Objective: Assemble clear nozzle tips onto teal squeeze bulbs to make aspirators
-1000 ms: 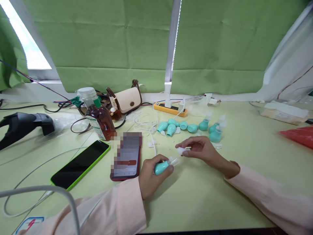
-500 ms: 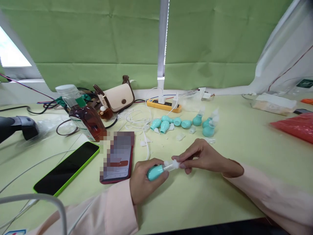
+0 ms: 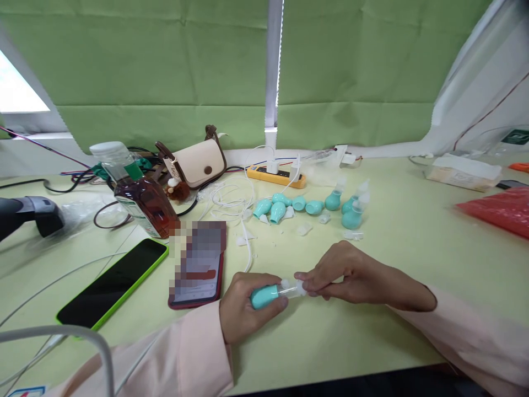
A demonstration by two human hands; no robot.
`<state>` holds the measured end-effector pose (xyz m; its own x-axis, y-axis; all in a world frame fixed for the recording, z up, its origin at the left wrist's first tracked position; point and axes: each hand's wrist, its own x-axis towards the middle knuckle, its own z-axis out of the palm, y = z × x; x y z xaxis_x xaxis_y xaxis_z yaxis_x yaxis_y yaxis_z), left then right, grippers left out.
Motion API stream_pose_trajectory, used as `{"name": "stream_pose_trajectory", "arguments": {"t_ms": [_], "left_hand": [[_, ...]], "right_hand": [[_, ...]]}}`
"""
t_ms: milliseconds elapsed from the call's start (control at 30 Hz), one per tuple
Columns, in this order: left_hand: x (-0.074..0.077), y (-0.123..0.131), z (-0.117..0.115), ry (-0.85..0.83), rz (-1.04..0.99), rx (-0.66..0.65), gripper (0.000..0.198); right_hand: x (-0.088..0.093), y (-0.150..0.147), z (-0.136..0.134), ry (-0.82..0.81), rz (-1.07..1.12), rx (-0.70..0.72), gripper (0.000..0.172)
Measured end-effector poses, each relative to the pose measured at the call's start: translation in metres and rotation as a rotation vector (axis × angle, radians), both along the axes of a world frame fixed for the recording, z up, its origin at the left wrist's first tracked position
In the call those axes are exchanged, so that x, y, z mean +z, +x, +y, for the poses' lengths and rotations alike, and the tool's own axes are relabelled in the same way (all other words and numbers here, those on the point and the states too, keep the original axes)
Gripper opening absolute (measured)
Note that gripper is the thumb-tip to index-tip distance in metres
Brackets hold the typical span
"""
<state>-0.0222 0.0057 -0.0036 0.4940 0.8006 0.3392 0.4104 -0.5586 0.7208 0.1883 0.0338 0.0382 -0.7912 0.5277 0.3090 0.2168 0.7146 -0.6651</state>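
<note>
In the head view, the left hand (image 3: 239, 309) lies low over the near edge of the table (image 3: 372, 342). Its fingers are curled closed around a teal bulb (image 3: 264, 296), which sticks out toward the right. The right hand (image 3: 347, 273) meets it there, with thumb and fingertips pinched tight on a clear tip (image 3: 291, 288) seated at the bulb's mouth. The joint sits between the two hands, just above the table and right of the red phone (image 3: 198, 264). To do the fitting well, the tip should probably stay in line with the bulb's neck. The left grip should be firm without squashing the soft body, and the push should run straight along the axis. More teal bulbs (image 3: 314, 207) and loose clear caps (image 3: 305, 229) lie farther back, well apart from the hands.
</note>
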Motion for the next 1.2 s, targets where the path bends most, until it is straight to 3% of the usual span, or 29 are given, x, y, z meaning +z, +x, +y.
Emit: {"name": "stream_pose_trajectory", "arguments": {"t_ms": [267, 433, 567, 733, 933, 1200], "left_hand": [[0.002, 0.0, -0.002, 0.154, 0.031, -0.081, 0.017], [0.0, 0.0, -0.002, 0.223, 0.011, -0.049, 0.016], [-0.002, 0.0, -0.004, 0.211, -0.075, 0.027, 0.015], [-0.004, 0.0, -0.006, 0.2, -0.115, 0.048, 0.016], [-0.005, -0.001, -0.008, 0.205, -0.132, 0.069, 0.015], [-0.005, -0.001, -0.007, 0.286, -0.119, 0.1, 0.014]], "right_hand": [[0.006, -0.001, -0.005, 0.049, -0.063, 0.038, 0.018], [-0.001, -0.003, -0.001, -0.135, 0.092, -0.05, 0.013], [-0.003, -0.006, 0.002, -0.289, 0.147, -0.191, 0.027], [-0.004, -0.009, 0.002, -0.457, 0.136, -0.209, 0.026], [-0.016, -0.015, -0.002, -0.715, 0.287, -0.252, 0.021], [-0.021, -0.021, 0.001, -0.844, 0.321, -0.337, 0.019]]}}
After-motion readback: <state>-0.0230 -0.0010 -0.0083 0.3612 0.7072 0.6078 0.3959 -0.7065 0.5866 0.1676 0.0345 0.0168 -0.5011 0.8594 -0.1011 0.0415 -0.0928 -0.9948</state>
